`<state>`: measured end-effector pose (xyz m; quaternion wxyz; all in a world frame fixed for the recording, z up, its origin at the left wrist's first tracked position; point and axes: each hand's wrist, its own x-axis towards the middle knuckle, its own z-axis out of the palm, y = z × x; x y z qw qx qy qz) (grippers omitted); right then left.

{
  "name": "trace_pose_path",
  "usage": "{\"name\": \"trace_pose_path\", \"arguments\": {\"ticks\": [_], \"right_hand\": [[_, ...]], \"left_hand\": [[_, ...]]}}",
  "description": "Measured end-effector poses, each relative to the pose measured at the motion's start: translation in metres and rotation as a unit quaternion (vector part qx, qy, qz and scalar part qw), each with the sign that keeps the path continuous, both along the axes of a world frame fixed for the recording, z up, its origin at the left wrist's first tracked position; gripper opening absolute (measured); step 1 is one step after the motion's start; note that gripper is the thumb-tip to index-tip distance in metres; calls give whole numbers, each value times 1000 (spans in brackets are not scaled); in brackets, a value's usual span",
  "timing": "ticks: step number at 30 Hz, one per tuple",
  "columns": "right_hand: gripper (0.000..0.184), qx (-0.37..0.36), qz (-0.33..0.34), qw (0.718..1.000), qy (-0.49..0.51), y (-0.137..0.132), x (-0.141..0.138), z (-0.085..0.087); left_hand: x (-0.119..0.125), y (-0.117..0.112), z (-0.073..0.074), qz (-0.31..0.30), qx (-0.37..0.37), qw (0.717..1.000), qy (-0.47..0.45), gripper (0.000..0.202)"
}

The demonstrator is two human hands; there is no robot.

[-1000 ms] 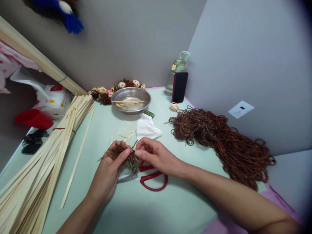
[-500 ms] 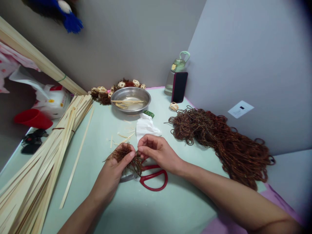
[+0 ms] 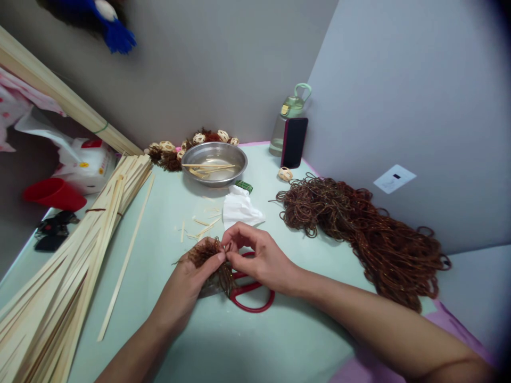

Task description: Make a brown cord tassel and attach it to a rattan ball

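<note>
My left hand (image 3: 195, 274) is closed around a brown yarn tassel (image 3: 205, 254), whose frayed strands spill out on both sides of the thumb. My right hand (image 3: 255, 255) pinches a short brown strand at the tassel's edge, thumb and forefinger close to the left thumb tip. Beneath both hands lie red-handled scissors (image 3: 252, 310) on the table, their blades mostly covered by the tassel and left hand. A crumpled white tissue (image 3: 239, 208) rests just beyond my right hand, beside small cut strips (image 3: 207, 227) of pale cane or bamboo.
Long pale strips (image 3: 85, 266) are bundled on the left. A metal bowl (image 3: 214, 181) of water holds several strips. A large heap of brown cord (image 3: 359, 229) lies right. A phone (image 3: 294, 143) leans on a bottle (image 3: 278, 135), near a small woven ball (image 3: 285, 174).
My right hand's fingers have bent and lifted slightly, and a short strand now shows between them. The tassel and left hand have shifted a little downward.
</note>
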<state>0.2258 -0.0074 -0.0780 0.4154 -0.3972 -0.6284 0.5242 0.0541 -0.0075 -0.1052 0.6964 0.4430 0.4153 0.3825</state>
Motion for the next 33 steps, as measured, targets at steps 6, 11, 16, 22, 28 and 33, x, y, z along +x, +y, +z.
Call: {"name": "trace_pose_path", "arguments": {"ticks": [6, 11, 16, 22, 28, 33], "right_hand": [[24, -44, 0, 998, 47, 0, -2, -2], [26, -61, -11, 995, 76, 1, -2, -2], [24, -95, -6, 991, 94, 2, -3, -5], [21, -129, -5, 983, 128, 4, -5, -11], [9, -144, -3, 981, 129, 6, -2, -10], [4, -189, -4, 968, 166, 10, 2, -10]], "left_hand": [[1, -1, 5, 28, -29, 999, -18, 11], [0, -1, 5, -2, -1, 1000, -9, 11], [1, -1, 13, 27, -25, 997, -64, 10], [0, -1, 18, 40, -46, 992, -110, 11], [1, -1, 10, 85, -14, 994, -66, 12], [4, 0, 8, 88, -14, 995, -43, 16]]}}
